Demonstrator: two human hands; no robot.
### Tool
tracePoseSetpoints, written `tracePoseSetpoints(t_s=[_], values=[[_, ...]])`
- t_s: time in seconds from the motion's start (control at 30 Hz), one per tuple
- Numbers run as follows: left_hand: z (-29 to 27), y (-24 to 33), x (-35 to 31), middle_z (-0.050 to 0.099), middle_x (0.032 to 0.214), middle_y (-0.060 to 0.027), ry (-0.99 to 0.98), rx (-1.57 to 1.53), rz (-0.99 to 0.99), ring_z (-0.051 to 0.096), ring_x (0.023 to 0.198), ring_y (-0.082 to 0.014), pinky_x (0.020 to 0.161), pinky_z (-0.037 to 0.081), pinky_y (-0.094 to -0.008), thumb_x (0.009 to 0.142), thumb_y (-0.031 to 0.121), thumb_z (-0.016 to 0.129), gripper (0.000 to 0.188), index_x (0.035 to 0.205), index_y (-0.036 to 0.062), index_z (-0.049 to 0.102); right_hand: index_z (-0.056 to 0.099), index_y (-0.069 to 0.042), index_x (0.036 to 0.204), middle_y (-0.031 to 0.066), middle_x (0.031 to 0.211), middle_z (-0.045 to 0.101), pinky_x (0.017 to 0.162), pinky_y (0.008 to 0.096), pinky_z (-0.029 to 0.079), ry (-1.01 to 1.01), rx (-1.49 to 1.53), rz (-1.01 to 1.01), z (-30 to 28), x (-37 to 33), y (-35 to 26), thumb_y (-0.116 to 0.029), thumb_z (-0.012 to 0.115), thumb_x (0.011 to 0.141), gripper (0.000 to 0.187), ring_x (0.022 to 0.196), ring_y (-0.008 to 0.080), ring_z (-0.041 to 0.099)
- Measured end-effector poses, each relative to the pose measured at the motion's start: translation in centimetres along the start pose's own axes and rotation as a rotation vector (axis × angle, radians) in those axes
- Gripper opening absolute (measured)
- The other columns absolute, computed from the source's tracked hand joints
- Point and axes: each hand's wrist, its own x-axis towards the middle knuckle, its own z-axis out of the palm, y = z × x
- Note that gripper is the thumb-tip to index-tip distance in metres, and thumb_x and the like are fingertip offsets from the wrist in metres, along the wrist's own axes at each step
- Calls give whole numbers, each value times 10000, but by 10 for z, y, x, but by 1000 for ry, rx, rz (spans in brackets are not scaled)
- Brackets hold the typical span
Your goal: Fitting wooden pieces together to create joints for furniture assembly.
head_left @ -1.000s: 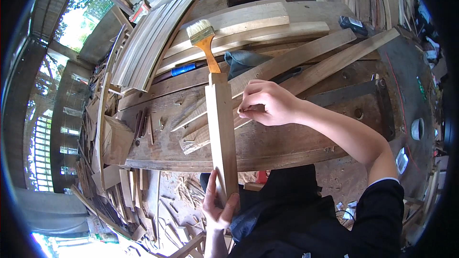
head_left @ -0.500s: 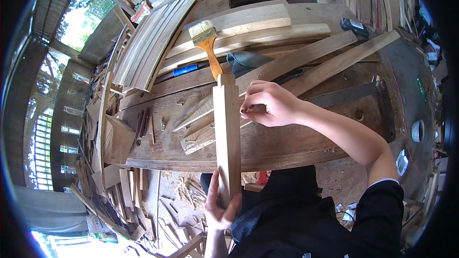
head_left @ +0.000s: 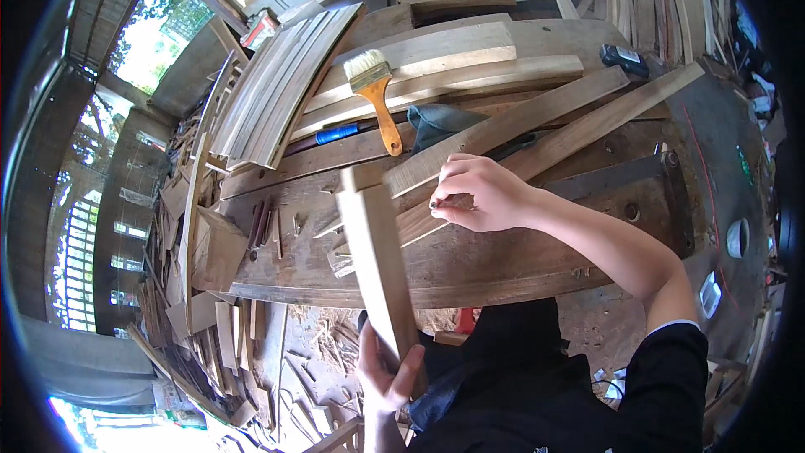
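Note:
My left hand is wrapped round the lower end of a squared wooden post. The post tilts slightly left, and its upper end narrows to a stepped tenon. To the right of the post, my right hand is pinched, with a small dark thing at its fingertips that is too small to name. A flat paintbrush with pale bristles and an orange wooden handle rests on boards beyond the post. Next to it lie a crumpled grey-blue cloth and a blue-handled tool.
A worn wooden workbench carries long boards and a slatted panel. A dark metal square lies at its right, a black device farther back. Wood offcuts and shavings cover the floor at left.
The post's top has swung left, away from my right hand, and the post now leans. My right hand stays pinched and has shifted slightly right. The whole paintbrush handle now shows.

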Motion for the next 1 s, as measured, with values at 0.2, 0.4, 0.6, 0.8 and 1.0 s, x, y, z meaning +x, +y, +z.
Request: tracePoseSetpoints(t_s=[0.2,0.4,0.6,0.8,1.0], values=[[-8,-8,1,722,826,-203,-76,279,235,737,728,-268,637,557,-311,742,88,770,629,1279,-113,510,684,-41,774,71,752,625,809,359,488,-65,-83,13,-3,2,-5,-149,697,847,132,778,255,589],[-2,2,6,726,866,-225,12,300,152,739,781,-249,689,567,-317,769,109,753,627,1289,-126,495,653,-55,781,42,759,608,724,348,496,-27,-55,-21,-8,-7,4,-131,731,835,121,784,216,589],[-4,-5,8,722,860,-204,2,311,153,717,743,-223,664,543,-307,767,107,758,652,1315,-115,484,647,-66,775,49,762,599,723,368,498,4,-85,-92,-4,7,5,-126,729,826,114,784,238,593],[-2,-8,12,647,738,-181,-114,324,291,676,597,-305,545,526,-358,801,173,788,630,1304,-82,509,670,-59,885,108,851,617,760,415,510,22,-107,-108,-4,-2,1,-99,728,757,147,825,321,595],[10,-25,4,637,743,-206,-65,363,395,648,639,-381,573,522,-464,861,292,694,725,1407,-80,394,706,-48,966,147,962,683,804,421,522,-23,-148,3,-3,-16,15,-224,771,762,278,938,359,648]])
